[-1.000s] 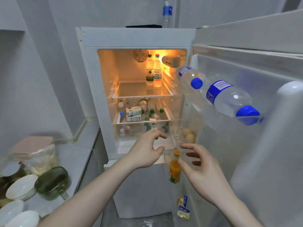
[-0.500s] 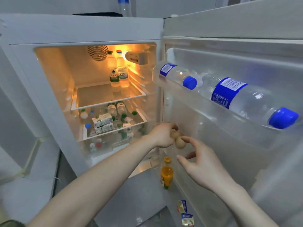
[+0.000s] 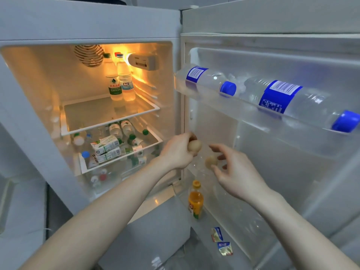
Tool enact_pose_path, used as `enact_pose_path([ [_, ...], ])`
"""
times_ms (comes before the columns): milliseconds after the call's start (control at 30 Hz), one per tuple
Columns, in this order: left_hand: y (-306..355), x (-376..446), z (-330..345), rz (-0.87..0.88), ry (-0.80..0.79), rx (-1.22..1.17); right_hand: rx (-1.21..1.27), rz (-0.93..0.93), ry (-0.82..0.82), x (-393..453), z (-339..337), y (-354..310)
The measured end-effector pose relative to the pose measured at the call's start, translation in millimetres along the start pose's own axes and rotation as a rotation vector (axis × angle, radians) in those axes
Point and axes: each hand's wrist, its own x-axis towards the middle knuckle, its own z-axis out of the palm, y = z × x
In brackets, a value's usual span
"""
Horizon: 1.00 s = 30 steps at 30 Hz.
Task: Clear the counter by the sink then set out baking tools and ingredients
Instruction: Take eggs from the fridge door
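Egg (image 3: 194, 146) in left hand (image 3: 176, 152) fingers, second egg (image 3: 211, 161) pinched by right hand (image 3: 236, 175), juice bottle (image 3: 195, 200) below.

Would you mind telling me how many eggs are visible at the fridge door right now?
2. One egg is held in the left hand; the other egg is at the right hand's fingertips. More may be hidden behind the hands.

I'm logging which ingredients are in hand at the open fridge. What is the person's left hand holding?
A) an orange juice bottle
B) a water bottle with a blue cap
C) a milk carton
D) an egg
D: the left hand has its fingers curled round a pale brown egg by the door shelf, while the orange juice bottle stands untouched lower in the door.
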Motion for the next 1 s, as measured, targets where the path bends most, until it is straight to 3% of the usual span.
enact_pose_path([
  [300, -21.8, -65.5, -45.2, -0.056, 0.094, -0.104, -0.362, 0.095, -0.367, 48.1, 16.9, -29.6],
  [633, -36.1, -112.5, -62.4, -0.081, 0.151, -0.113, -0.701, 0.044, -0.457, 69.6, 34.2, -28.5],
  [1000, -35.6, -127.9, -70.8, -0.127, 0.179, -0.137, -0.758, 0.012, -0.477, 73.9, 31.9, -29.5],
])
